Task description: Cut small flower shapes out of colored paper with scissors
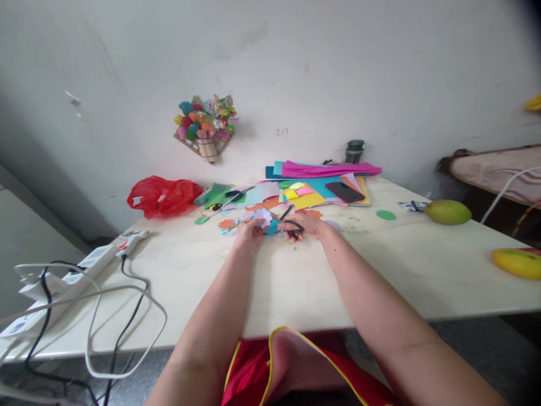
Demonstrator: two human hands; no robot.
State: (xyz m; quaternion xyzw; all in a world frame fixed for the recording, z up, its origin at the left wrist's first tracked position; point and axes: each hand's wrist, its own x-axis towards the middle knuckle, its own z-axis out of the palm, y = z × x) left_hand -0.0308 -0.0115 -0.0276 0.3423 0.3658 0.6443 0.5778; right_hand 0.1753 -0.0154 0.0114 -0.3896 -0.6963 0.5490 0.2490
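Observation:
Over the middle of the table, my left hand is closed on a lilac paper flower with a scalloped edge. A piece of blue paper shows just beside it; whether it is held too, I cannot tell. My right hand grips black-handled scissors, whose blades point left toward the papers. Small coloured scraps lie on the table below the scissors. Around the hands are cut shapes, among them an orange flower on the left and another orange flower behind my right hand.
Coloured sheets and a phone lie at the back. A red plastic bag is at back left, a power strip with cables at left. Mangoes and a green paper oval lie right. A jar stands by the wall.

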